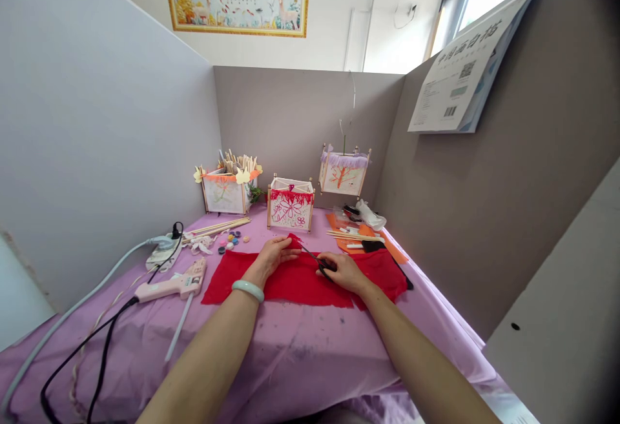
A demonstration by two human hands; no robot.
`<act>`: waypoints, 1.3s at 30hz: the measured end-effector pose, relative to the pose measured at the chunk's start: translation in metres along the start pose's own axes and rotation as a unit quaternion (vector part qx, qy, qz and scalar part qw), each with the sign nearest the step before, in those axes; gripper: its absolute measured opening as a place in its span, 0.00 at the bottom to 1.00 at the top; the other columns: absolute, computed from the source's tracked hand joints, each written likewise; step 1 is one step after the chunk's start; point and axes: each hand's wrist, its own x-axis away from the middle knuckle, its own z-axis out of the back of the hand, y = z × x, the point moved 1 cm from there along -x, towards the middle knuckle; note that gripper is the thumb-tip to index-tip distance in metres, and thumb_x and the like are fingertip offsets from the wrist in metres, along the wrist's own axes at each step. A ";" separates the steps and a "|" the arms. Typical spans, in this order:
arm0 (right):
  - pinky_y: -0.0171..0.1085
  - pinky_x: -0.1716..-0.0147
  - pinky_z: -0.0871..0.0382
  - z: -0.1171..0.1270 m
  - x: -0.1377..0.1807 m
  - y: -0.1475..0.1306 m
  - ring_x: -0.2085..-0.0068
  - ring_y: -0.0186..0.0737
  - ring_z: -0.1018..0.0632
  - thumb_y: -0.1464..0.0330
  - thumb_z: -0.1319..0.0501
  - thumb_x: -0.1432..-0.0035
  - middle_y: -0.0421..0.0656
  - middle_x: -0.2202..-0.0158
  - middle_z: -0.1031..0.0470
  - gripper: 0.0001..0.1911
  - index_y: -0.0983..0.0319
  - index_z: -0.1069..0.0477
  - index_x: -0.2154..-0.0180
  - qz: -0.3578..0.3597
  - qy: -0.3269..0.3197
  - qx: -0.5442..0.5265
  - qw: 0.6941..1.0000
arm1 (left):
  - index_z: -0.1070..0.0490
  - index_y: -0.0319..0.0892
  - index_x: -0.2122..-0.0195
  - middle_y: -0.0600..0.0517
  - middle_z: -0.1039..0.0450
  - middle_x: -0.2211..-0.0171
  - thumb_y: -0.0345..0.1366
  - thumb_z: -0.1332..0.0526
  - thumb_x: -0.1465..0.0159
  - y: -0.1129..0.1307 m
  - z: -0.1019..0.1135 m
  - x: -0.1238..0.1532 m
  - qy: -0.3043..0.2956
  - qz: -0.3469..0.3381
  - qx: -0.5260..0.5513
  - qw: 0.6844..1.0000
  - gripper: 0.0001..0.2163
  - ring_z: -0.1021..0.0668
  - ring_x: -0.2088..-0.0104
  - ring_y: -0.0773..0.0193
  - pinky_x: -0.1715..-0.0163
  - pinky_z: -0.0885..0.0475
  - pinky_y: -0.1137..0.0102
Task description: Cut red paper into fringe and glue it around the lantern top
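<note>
A small piece of red fabric [294, 241] is pinched in the fingers of my left hand [276, 257], which wears a pale green bangle [248, 290] at the wrist. My right hand [346, 272] grips black-handled scissors [327, 264], their blades pointing left and up toward the small piece. Beneath both hands a wide red cloth [305, 285] lies flat across the table. Behind them stands a white paper box lantern [289, 210] with red drawings and a red fringe along its top.
A pink glue gun [177, 284] with cords and a power strip [162, 254] lie at the left. Behind are a box of sticks [225, 193], coloured caps [231, 240] and a purple-fringed lantern [343, 175]. Orange sheets [339, 222] and sticks lie at the right. Partition walls [310, 108] enclose the table.
</note>
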 end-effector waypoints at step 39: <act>0.29 0.76 0.45 -0.002 -0.001 0.003 0.76 0.30 0.35 0.62 0.40 0.48 0.37 0.77 0.32 0.13 0.61 0.29 0.62 0.003 0.004 0.013 1.000 | 0.35 0.36 0.69 0.45 0.25 0.73 0.28 0.39 0.44 -0.002 0.001 -0.001 -0.008 0.000 -0.009 1.000 0.04 0.20 0.70 0.55 0.69 0.25 0.66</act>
